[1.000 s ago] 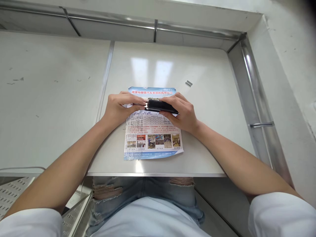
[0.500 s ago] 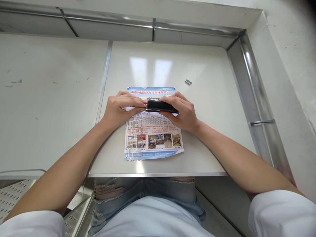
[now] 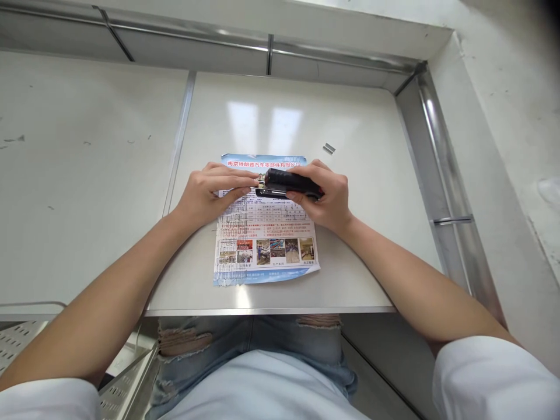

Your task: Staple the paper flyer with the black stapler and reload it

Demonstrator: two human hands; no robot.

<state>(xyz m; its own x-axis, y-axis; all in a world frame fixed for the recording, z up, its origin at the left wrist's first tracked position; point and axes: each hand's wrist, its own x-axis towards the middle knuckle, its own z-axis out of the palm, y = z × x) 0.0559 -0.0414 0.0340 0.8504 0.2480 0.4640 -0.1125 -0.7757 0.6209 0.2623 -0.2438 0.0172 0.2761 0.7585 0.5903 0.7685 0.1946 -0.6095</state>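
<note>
stapler (image 3: pixel 289 182) over flyer (image 3: pixel 265 245) top | right hand (image 3: pixel 328 198) closed around its body | left hand (image 3: pixel 205 195) fingers curled at its nose, grip unclear | likely rigid, hinged, light: hold sides

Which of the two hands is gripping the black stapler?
The right hand: it wraps around the stapler at the rear, while the left hand only touches its front end.
</note>
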